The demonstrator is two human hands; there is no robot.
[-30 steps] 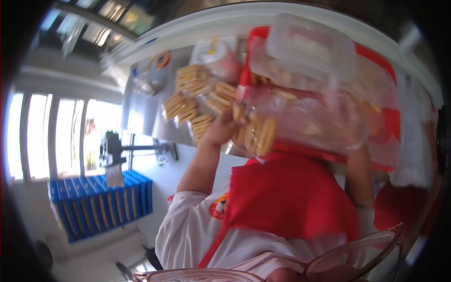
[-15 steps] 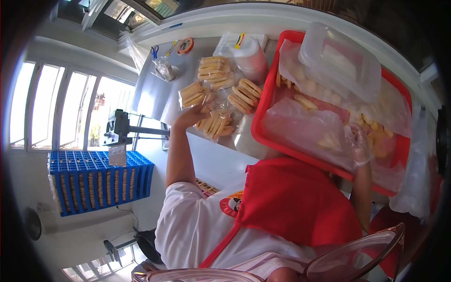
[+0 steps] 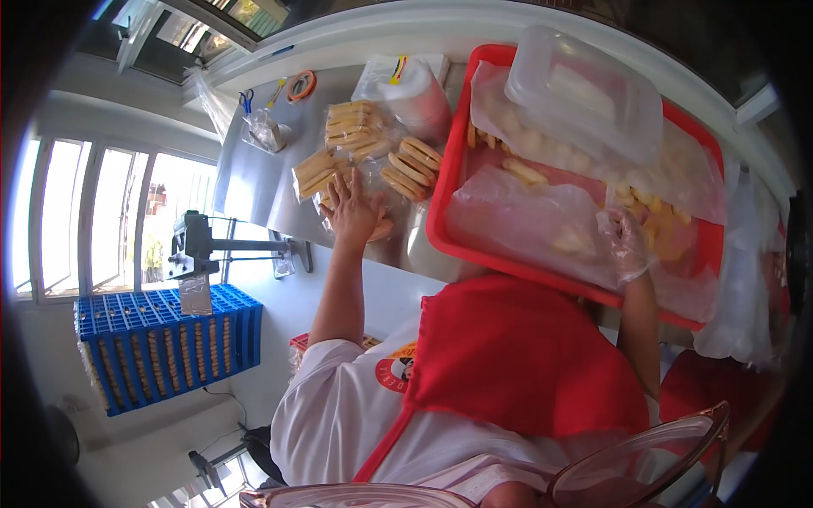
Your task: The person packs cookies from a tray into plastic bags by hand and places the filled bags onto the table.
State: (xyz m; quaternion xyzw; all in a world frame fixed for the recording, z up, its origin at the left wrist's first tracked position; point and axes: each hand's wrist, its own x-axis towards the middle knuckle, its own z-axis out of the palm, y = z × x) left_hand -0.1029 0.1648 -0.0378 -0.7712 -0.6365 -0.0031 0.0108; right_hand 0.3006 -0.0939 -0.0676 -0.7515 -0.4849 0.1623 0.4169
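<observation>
My left hand (image 3: pixel 351 210) is bare and spread flat, palm down, over a clear bag of finger-shaped biscuits (image 3: pixel 381 229) that it mostly covers. Just beyond its fingertips is another bag of biscuits (image 3: pixel 315 173). Two more bagged stacks, a far pack (image 3: pixel 354 125) and a right-hand pack (image 3: pixel 412 169), lie close by. In a clear plastic glove, my right hand (image 3: pixel 625 244) is curled over the near side of a red tray (image 3: pixel 444 190). What its fingers hold, if anything, is hidden. Beside it in the tray are loose biscuits (image 3: pixel 656 216) and plastic sheeting (image 3: pixel 525 213).
A translucent lidded container (image 3: pixel 593 93) rests on the tray's far side. Behind the packs stands a white tub (image 3: pixel 419 102). Tape (image 3: pixel 301 85), scissors (image 3: pixel 246 101) and a small clear holder (image 3: pixel 266 134) sit at the far left. Blue crates (image 3: pixel 169 343) stand left, beyond a sealer-like machine (image 3: pixel 195 245).
My left hand has opened from a closed grip at the bags and now lies spread over the nearest one. My right hand stays at the tray. The whole view has shifted slightly.
</observation>
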